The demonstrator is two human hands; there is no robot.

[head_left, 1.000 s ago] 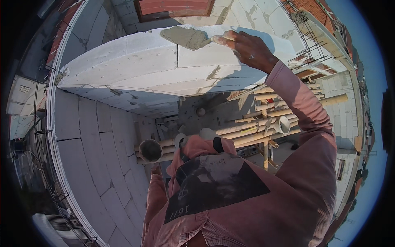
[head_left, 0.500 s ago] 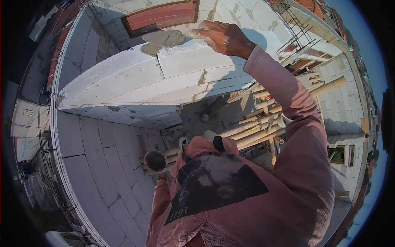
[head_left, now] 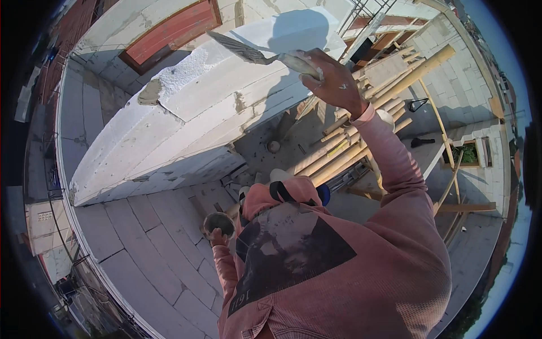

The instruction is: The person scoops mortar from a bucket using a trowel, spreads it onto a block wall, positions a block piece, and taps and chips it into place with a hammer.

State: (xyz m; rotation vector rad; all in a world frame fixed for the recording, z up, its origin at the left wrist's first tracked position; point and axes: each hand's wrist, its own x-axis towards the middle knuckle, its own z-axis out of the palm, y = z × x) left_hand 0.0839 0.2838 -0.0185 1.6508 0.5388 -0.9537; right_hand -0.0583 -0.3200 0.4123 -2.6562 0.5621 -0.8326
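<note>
At the far left, a side wall (head_left: pixel 152 243) of pale blocks lies in shade. Above it, a grey lump of mortar (head_left: pixel 149 93) sits on the top edge of the wall (head_left: pixel 195 110), right at a joint between blocks, probably to fill it. Behind is a red panel (head_left: pixel 172 35) in a brown frame.

Low and left of the body is the bowl (head_left: pixel 227 221), its mouth turned upward, presumably so its contents stay in. The left hand (head_left: pixel 217 238) has hold of its near rim, partly closed, some digits inside; the rest are hidden under it. The arm hangs low, which likely keeps the bowl near and out of the way.

Higher up, the trowel (head_left: pixel 244 49) is over the wall's top, its grey blade tilted and pointing left; whether it touches the blocks I cannot tell. The right hand (head_left: pixel 333 82) is closed firmly around the handle, perhaps to steer the blade's angle.

Under the right arm, bamboo poles (head_left: pixel 333 164) lie side by side, bundled perhaps as a platform. Beyond, dark rebar (head_left: pixel 370 10) stands at the top.
</note>
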